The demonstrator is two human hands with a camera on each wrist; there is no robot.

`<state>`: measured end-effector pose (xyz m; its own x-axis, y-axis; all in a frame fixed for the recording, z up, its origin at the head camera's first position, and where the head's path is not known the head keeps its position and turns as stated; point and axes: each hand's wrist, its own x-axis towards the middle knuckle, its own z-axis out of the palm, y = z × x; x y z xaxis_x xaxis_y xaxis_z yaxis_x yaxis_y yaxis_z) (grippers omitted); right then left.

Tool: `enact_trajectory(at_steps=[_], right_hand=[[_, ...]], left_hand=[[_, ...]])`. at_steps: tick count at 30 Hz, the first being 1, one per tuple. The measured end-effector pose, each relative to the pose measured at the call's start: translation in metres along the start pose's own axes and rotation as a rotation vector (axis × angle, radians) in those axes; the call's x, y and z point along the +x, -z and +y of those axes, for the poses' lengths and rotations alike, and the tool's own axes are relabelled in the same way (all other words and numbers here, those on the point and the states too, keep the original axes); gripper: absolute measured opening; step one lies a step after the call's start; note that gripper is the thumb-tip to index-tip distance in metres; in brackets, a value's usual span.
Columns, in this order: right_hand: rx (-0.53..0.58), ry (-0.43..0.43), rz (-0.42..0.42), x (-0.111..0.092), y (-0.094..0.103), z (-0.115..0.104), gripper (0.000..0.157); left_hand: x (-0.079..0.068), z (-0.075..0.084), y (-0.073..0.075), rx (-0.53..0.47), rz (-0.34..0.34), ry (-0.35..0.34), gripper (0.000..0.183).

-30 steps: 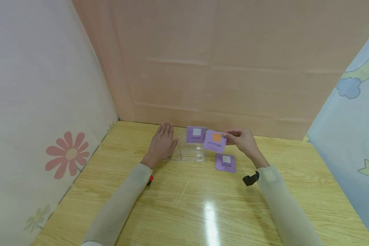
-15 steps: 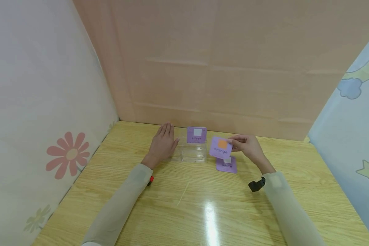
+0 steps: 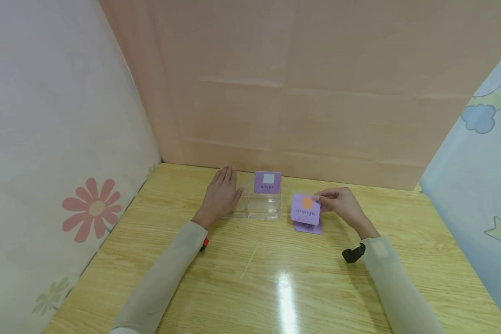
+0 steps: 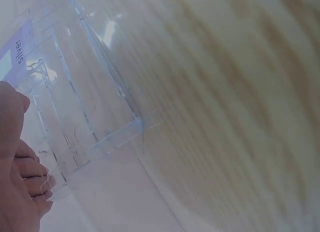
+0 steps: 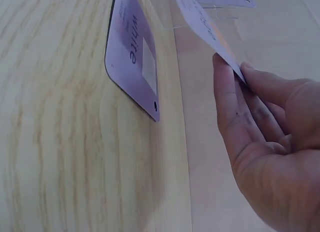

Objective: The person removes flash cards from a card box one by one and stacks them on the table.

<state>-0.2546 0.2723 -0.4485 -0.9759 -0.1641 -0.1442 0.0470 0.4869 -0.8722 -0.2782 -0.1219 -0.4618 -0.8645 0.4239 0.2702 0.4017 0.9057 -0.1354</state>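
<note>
Left hand [image 3: 221,197]: spread flat, palm down, at the nine o'clock end of the clear rack [image 3: 264,212]; fingers straight and side by side, thumb set off toward three o'clock; nothing gripped.

Right hand [image 3: 339,204]: thumb and forefinger pinched on the two o'clock corner of the orange card [image 3: 305,213]; remaining fingers bent behind it. The two hands are well apart.

Orange card: purple, with orange square and printed word; held raised off the table [image 3: 192,283], at three o'clock from the rack, clear of it.

White card [image 5: 131,54]: purple, on the table below the orange card, which hides its upper part in the head view; a gap between the two shows in the right wrist view.

Silver card [image 3: 267,183]: purple, standing in the rack at its one o'clock part.
</note>
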Motion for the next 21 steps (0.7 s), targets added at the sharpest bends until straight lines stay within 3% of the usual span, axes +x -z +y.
enact_trajectory(at_steps=[5,21], right_hand=[[-0.001,-0.025,-0.059,0.002,0.001,0.004,0.044],[0.036,-0.046,-0.116,0.004,0.001,0.016,0.043]], left_hand=[[0.0,0.0,0.002,-0.017,-0.018,0.007,0.071],[0.0,-0.003,0.01,-0.065,-0.119,-0.018,0.075]])
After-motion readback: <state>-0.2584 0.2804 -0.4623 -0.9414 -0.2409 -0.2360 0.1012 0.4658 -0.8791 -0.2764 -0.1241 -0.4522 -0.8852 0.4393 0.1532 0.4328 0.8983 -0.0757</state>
